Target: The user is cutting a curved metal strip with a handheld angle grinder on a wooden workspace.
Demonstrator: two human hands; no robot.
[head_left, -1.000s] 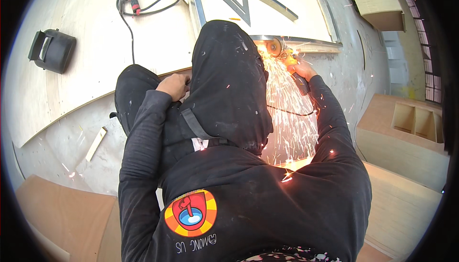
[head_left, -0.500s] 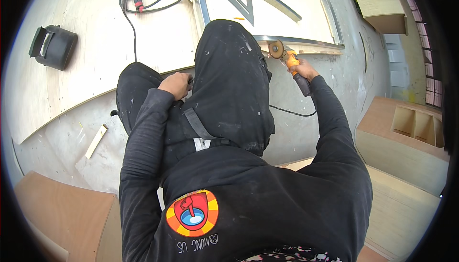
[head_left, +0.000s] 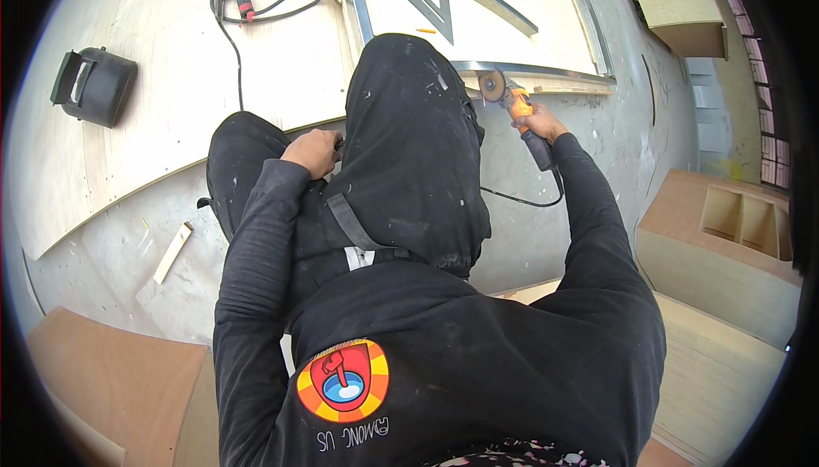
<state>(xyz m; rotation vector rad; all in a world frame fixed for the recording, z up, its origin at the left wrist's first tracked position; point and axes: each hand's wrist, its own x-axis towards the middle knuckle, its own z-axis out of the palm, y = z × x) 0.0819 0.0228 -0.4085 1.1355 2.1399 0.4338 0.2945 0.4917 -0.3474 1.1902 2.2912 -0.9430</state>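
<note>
My right hand is wrapped round the body of an orange and black angle grinder. The grinder's round disc meets the near edge of a metal frame bar, close to its left part beside my right knee. My left hand rests between my thighs, its fingers curled round a small dark thing that is mostly hidden. A black cord runs from the grinder's rear end back under my leg.
A dark set square and an orange pencil lie inside the frame. On the wooden panel at left are a black welding mask and a red-and-black electrode holder with looped cable. Wooden boxes stand at right.
The grinder has shifted very slightly upward against the bar, and its cord has swung a little. My left hand has stayed in place.
</note>
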